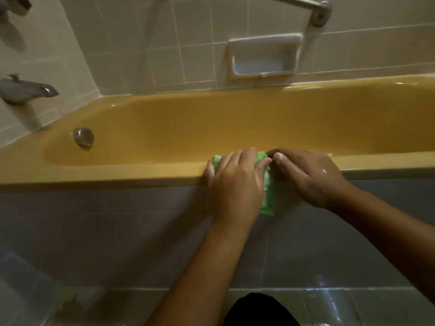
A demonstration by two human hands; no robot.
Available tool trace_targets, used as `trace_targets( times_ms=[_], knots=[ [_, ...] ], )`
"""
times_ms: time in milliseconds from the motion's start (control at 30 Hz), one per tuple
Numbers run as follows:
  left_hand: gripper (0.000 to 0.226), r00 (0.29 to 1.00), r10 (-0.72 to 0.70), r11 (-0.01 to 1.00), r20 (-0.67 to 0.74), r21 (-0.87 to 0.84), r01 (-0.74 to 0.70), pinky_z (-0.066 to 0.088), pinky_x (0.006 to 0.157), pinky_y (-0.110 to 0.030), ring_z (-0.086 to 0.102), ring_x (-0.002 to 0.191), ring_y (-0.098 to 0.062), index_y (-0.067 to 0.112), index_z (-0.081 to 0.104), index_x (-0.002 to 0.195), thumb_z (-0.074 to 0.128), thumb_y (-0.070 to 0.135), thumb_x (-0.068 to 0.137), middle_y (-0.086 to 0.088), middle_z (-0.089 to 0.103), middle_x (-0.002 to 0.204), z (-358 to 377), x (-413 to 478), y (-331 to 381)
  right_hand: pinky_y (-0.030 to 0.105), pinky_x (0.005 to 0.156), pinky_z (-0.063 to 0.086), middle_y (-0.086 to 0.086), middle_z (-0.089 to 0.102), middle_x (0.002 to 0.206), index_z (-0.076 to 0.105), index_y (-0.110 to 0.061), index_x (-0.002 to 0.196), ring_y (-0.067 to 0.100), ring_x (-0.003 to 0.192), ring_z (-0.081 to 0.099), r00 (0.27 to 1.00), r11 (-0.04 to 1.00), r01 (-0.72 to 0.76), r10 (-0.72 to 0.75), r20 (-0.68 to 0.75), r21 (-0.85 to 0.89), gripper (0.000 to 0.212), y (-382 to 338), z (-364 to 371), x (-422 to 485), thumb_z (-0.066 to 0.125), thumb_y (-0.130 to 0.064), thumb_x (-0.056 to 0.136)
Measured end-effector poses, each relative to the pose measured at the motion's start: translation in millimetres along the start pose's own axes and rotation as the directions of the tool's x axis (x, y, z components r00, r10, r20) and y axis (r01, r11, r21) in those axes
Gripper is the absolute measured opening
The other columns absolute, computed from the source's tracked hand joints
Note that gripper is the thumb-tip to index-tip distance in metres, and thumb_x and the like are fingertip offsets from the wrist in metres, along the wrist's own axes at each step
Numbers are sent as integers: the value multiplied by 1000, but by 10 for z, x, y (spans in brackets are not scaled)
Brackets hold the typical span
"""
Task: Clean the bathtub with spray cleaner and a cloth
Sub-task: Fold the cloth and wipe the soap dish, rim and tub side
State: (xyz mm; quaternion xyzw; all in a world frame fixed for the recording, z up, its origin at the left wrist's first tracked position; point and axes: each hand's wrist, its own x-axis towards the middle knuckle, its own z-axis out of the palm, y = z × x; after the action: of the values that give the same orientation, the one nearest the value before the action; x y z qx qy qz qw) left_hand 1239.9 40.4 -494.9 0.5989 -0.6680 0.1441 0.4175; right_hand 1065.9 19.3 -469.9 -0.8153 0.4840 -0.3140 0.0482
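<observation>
A mustard-yellow bathtub (141,170) runs across the view, its front rim nearest me. A green cloth (268,194) lies over that rim and hangs down the tiled front. My left hand (235,182) presses flat on the cloth, fingers curled over the rim's edge. My right hand (308,175) rests on the rim just right of it, fingertips pinching the cloth's upper edge. Most of the cloth is hidden under my hands. No spray bottle is clearly visible.
A metal spout (26,90) juts from the left wall and a round overflow plate (83,136) sits on the tub's left end. On the tiled back wall are a recessed soap dish (263,58) and a grab bar (306,5). Grey tiles cover the tub front and floor.
</observation>
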Motion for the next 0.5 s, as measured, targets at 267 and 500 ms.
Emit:
trace_targets(
  times_ms=[267, 500],
  knots=[
    [30, 980, -22, 909, 195, -405, 101, 47, 104, -47, 62, 111, -28, 16, 63, 120, 51, 11, 93, -6, 68, 117, 176, 120, 889, 50, 118, 34, 2, 42, 158, 41, -36, 157, 17, 145, 37, 974, 994, -85, 99, -206, 76, 50, 356, -52, -466, 33, -42, 108],
    [46, 823, 208, 895, 528, -442, 58, 31, 102, -12, 54, 128, -20, 19, 57, 144, 60, 8, 99, -3, 56, 145, 54, 447, 808, 58, 117, 34, 2, 49, 156, 54, -16, 148, 24, 149, 38, 922, 994, -87, 52, -383, -74, 50, 714, -11, -535, 29, -39, 111]
  ],
)
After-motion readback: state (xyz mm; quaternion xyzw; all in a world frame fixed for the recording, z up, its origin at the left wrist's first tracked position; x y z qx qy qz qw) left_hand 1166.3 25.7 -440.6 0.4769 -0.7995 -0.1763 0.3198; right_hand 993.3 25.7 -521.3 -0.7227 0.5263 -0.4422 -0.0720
